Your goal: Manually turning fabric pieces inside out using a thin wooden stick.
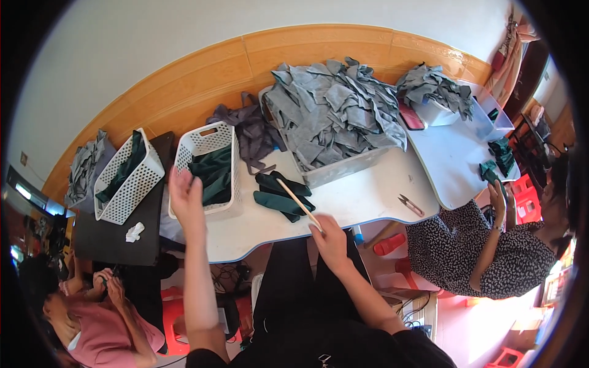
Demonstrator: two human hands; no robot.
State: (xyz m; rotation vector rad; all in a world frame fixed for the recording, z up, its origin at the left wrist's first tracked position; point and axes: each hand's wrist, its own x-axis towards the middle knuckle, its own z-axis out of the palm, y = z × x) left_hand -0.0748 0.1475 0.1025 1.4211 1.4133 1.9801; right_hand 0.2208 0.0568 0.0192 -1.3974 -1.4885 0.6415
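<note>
My right hand [332, 244] grips a thin pale wooden stick [296, 197] that slants up and to the left. Its far end passes over dark green velvety fabric pieces [276, 202] on the white table. At the left, my raised left hand [186, 191] is slightly blurred, with its fingers apart and nothing seen in it. It is in front of the near left side of a white perforated basket [226, 132], which contains more green fabric [215, 168].
A large bin [343, 172] heaped with grey cloth pieces [337, 110] stands at the back. Thread snips [411, 205] lie on the right. Another white basket [132, 190] is at far left. Seated people [104, 319] [485, 251] work on both sides.
</note>
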